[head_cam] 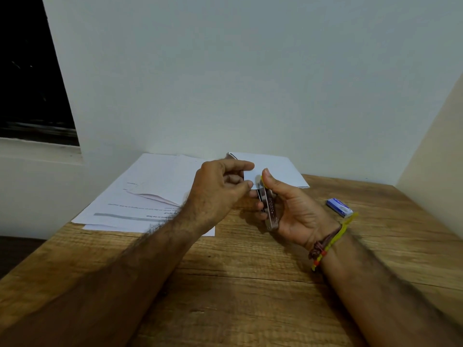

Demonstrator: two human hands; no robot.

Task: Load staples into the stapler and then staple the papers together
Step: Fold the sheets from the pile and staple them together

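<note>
Papers [155, 194] lie fanned on the wooden desk [238, 284] at centre left of the frame, unstapled, a second sheet [283, 169] beyond them against the wall; at centre, the left hand [220, 189] reaches in with fingers curled, thumb and forefinger drawn together toward the stapler [270, 211], though whether they pinch a strip of staples is hidden; the right hand [298, 211], palm turned inward and thumb pressed along the top end, grips the metal stapler upright on its edge just above the desk; a small blue staple box [339, 207] rests on the desk at centre right, well apart from the hands. The loading step appears to be in hand; the next move likely calls for seating staples in the channel and closing the stapler, then bringing it to a corner of the papers.
</note>
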